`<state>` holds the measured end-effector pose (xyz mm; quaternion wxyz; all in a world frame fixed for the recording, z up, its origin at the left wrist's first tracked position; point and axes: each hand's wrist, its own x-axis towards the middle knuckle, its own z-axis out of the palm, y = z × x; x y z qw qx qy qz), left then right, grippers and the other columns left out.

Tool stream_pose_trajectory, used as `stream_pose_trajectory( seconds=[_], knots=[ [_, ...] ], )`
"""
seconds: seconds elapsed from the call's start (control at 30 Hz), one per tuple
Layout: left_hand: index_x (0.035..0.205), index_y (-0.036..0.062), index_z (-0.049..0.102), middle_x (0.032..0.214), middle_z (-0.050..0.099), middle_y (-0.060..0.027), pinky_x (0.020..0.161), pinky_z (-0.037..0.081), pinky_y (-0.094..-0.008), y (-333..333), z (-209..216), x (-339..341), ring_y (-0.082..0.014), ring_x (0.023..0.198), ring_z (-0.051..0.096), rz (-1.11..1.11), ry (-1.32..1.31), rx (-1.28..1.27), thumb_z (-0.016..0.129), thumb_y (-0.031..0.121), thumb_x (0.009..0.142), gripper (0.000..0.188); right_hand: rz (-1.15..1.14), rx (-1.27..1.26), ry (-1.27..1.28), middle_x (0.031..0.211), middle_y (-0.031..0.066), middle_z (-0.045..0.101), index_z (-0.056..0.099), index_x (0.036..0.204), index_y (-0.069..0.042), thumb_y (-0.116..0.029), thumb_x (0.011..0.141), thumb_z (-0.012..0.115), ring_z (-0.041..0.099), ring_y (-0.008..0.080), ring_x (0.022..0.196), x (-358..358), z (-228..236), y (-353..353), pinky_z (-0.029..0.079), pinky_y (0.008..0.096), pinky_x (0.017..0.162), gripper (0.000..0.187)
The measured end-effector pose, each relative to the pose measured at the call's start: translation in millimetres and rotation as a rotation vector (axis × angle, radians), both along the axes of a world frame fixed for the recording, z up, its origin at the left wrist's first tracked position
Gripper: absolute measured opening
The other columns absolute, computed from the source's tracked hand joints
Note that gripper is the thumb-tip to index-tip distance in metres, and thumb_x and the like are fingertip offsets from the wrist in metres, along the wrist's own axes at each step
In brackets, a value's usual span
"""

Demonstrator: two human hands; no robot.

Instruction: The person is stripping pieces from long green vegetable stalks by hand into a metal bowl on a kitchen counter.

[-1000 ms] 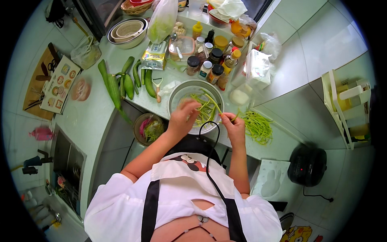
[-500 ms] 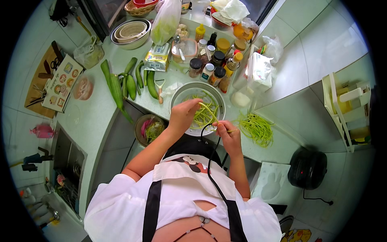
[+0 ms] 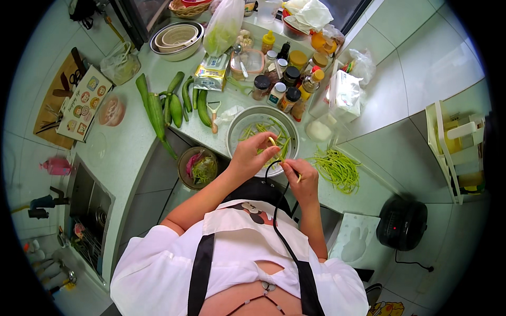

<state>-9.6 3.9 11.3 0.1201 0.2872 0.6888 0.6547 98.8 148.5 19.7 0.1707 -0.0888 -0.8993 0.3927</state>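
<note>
My left hand (image 3: 252,156) and my right hand (image 3: 299,176) both grip one green bean (image 3: 283,152) over the near rim of a metal bowl (image 3: 238,125) on the counter. The left pinches the bean's upper end, the right its lower end. Several trimmed bean pieces lie inside the bowl. A pile of whole green beans (image 3: 337,168) lies on the counter just right of my right hand.
Cucumbers and a long gourd (image 3: 167,102) lie left of the bowl, with a peeler (image 3: 213,113) beside them. Spice jars and bottles (image 3: 287,79) crowd behind it. A scrap bin (image 3: 197,167) sits below the counter edge. A sink (image 3: 87,210) is at left, a black appliance (image 3: 403,224) at right.
My hands have drawn back from the bowl's middle toward its near rim, still working a bean between them.
</note>
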Motion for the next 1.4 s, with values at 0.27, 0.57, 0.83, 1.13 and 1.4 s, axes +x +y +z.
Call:
stream_pose_trajectory(
  seconds=[0.27,0.57,0.83,1.13,1.4],
  knots=[
    [0.101,-0.002,0.058,0.083,0.065,-0.0084,0.067,0.047,-0.025,3,-11,2,-0.0109,0.074,0.06,-0.016,-0.132,0.07,0.058,0.01,0.087,0.018,-0.011,0.161,0.036,0.073,0.0082,0.061,0.067,0.082,-0.006,-0.017,0.079,0.068,0.058,0.0269,0.067,1,-5,0,0.045,0.0368,0.061,0.012],
    [0.101,-0.0049,0.06,0.092,0.065,-0.0066,0.078,0.048,-0.025,-1,-15,1,-0.0119,0.085,0.061,-0.087,-0.172,-0.005,0.054,0.006,0.09,0.016,-0.024,0.208,0.033,0.072,0.0081,0.06,0.066,0.084,-0.006,-0.017,0.077,0.069,0.057,0.0261,0.067,2,-6,1,0.045,0.0366,0.06,0.013],
    [0.103,-0.0012,0.063,0.076,0.063,-0.004,0.06,0.049,-0.0241,0,-6,6,-0.0104,0.064,0.06,-0.027,-0.108,0.013,0.058,0.004,0.087,0.018,-0.153,-0.119,0.025,0.071,0.0115,0.061,0.062,0.087,-0.005,-0.014,0.082,0.066,0.058,0.0254,0.062,1,-10,0,0.046,0.0345,0.058,0.012],
    [0.088,0.0061,0.065,0.079,0.063,-0.0111,0.06,0.05,-0.0341,1,-24,10,-0.0278,0.068,0.062,0.004,0.47,-0.333,0.066,0.014,0.079,0.012,-0.221,-0.186,0.034,0.069,0.0087,0.06,0.061,0.087,-0.003,-0.018,0.087,0.061,0.058,0.0186,0.061,-2,-10,3,0.044,0.0298,0.057,0.015],
    [0.089,0.0088,0.067,0.085,0.064,-0.0101,0.066,0.049,-0.0364,-70,-82,5,-0.0292,0.078,0.062,0.158,0.343,-0.593,0.066,0.019,0.079,0.014,-0.252,-1.0,0.147,0.078,0.0033,0.059,0.058,0.091,-0.003,-0.02,0.094,0.053,0.053,0.0095,0.068,-15,-23,28,0.043,0.0232,0.063,0.017]
  ],
)
